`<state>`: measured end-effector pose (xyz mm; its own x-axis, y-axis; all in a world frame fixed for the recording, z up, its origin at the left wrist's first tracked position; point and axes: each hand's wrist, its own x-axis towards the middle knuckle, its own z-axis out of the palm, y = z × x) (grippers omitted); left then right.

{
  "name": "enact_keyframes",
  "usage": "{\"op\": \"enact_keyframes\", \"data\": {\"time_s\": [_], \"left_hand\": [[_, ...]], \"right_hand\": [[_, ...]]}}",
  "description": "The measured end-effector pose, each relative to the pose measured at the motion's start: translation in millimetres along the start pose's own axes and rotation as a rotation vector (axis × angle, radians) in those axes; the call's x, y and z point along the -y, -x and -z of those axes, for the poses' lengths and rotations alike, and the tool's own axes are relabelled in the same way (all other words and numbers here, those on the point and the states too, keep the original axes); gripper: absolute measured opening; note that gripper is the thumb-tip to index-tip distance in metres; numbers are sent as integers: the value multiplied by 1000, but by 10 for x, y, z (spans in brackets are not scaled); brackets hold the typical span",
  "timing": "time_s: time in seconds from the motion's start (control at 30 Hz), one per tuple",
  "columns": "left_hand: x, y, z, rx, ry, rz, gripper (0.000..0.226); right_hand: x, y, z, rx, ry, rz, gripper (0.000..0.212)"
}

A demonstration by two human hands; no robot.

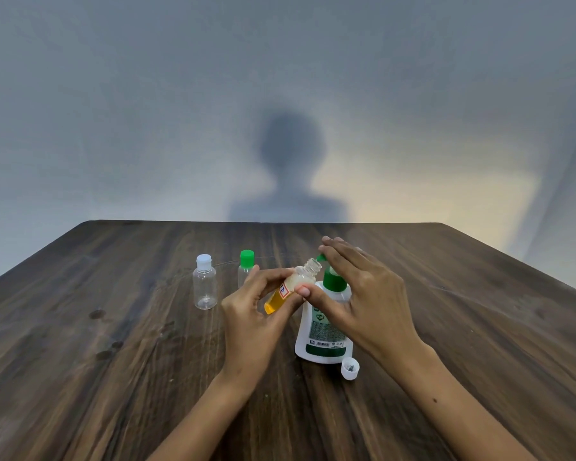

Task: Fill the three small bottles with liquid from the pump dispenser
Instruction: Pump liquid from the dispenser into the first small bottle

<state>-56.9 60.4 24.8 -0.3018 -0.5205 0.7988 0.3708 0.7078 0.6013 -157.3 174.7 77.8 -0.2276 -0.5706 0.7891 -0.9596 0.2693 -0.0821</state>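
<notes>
The small bottle point(291, 287) in my left hand point(253, 314) is uncapped and tilted, its threaded neck pointing at the green nozzle of the pump dispenser point(323, 327); orange liquid fills its lower part, pale foam sits above. My left fingers curl round it. My right hand point(363, 294) lies flat on the pump head, fingers straight, thumb touching the bottle. A white cap point(350, 369) lies beside the dispenser. Two capped clear bottles point(205, 284) stand on the wooden table point(113, 361) to the left.

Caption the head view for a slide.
Left hand tilts an uncapped small bottle toward the pump dispenser while right hand rests flat on the pump.
</notes>
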Motion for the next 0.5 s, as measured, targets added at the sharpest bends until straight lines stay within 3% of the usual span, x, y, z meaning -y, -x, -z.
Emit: {"op": "enact_keyframes", "data": {"time_s": [0.1, 0.5], "left_hand": [[20, 6, 0, 6, -9, 0, 36], [41, -2, 6, -10, -4, 6, 49]], "right_hand": [[17, 3, -41, -26, -11, -18, 84], [14, 53, -95, -71, -18, -20, 82]]}}
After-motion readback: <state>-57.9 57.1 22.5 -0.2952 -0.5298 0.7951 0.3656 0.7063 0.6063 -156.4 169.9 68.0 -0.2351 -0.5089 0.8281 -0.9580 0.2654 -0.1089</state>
